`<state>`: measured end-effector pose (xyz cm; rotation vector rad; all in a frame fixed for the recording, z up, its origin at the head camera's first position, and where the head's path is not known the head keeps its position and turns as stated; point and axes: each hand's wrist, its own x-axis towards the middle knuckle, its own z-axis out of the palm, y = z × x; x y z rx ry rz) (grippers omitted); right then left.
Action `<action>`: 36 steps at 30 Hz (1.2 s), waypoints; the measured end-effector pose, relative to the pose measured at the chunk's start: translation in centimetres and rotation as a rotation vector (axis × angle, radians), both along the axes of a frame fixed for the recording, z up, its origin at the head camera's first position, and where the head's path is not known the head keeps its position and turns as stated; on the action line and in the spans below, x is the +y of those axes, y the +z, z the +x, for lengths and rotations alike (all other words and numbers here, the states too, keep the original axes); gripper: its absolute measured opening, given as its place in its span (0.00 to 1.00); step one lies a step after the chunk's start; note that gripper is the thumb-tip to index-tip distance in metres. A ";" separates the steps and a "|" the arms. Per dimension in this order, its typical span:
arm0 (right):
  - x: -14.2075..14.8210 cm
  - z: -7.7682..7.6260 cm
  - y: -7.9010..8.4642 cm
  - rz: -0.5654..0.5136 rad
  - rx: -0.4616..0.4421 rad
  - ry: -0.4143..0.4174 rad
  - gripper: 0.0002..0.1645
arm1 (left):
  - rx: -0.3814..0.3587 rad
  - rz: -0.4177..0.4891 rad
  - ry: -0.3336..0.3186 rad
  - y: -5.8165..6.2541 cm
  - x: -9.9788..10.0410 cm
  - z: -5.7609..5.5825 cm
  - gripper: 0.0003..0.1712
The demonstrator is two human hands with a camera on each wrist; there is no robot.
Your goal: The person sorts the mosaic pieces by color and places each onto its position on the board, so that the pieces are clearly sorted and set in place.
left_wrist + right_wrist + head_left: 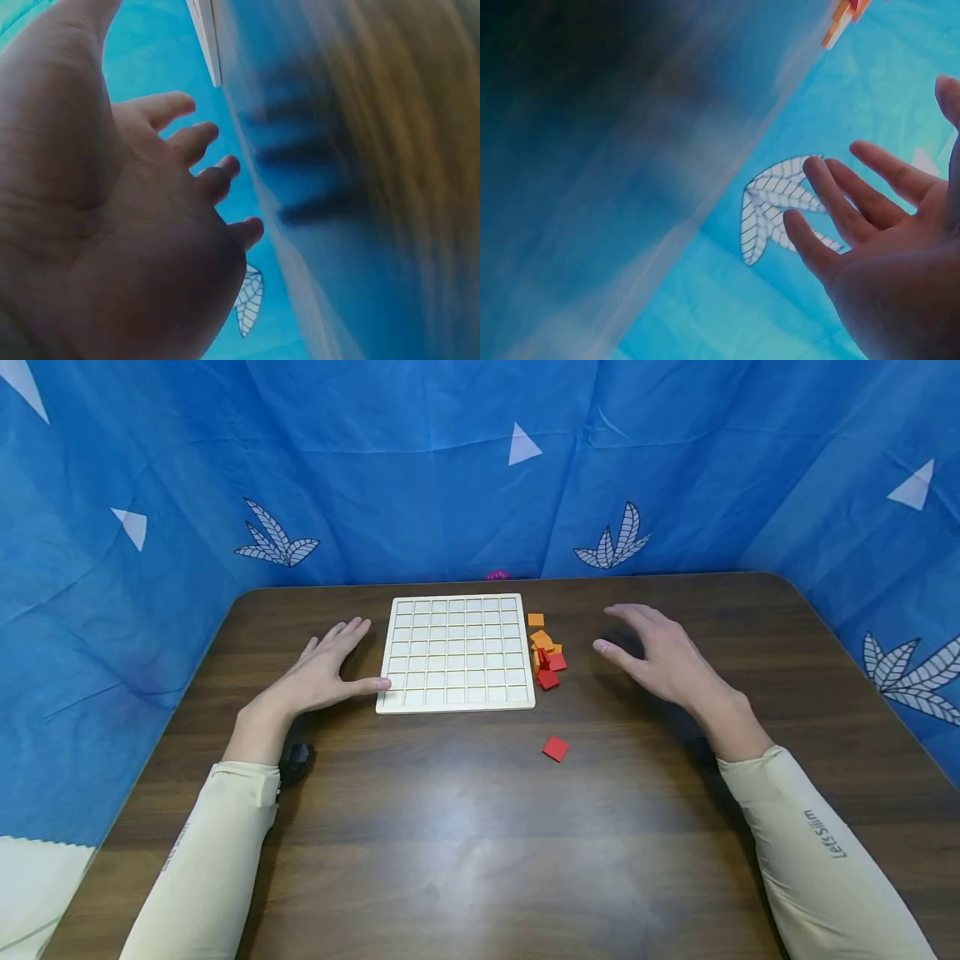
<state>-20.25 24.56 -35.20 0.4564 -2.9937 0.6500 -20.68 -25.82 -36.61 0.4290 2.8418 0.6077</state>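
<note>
A white board with a grid of square cells (459, 653) lies on the table in the head view. My left hand (322, 672) is spread at its left side, the thumb tip at the board's left edge; the left wrist view shows the palm and loosely bent fingers holding nothing. Beside the board's right edge lies a small heap of orange square tiles (541, 639) and red square tiles (548, 680). Apart from them, nearer the front, lies a single red tile (556, 748). My right hand (660, 652) hovers right of the heap, fingers relaxed, nothing in it.
The brown wooden table (450, 860) reaches back to a blue cloth (420, 468) printed with white leaves and triangles, which also hangs at both sides. A dark wrist device (297, 763) sits under my left wrist.
</note>
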 end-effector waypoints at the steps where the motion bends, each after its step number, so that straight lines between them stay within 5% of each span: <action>1: -0.4 0.1 0.0 -0.007 0.004 0.003 0.45 | 0.001 -0.003 -0.007 -0.1 0.1 0.0 0.66; 17: -4.4 2.9 -0.4 -0.094 0.095 0.132 0.25 | 0.013 0.016 -0.116 -0.7 1.8 0.2 0.66; 21: -5.1 3.9 -0.4 -0.092 0.049 0.217 0.22 | 0.010 0.018 -0.132 -0.7 1.8 0.3 0.67; 29: -6.1 5.1 -0.3 -0.012 -0.051 0.516 0.29 | -0.011 0.002 -0.146 -0.7 1.6 0.5 0.73; 36: -6.2 5.4 -0.3 0.039 -0.144 0.552 0.29 | -0.010 -0.005 -0.161 -0.5 1.8 0.4 0.73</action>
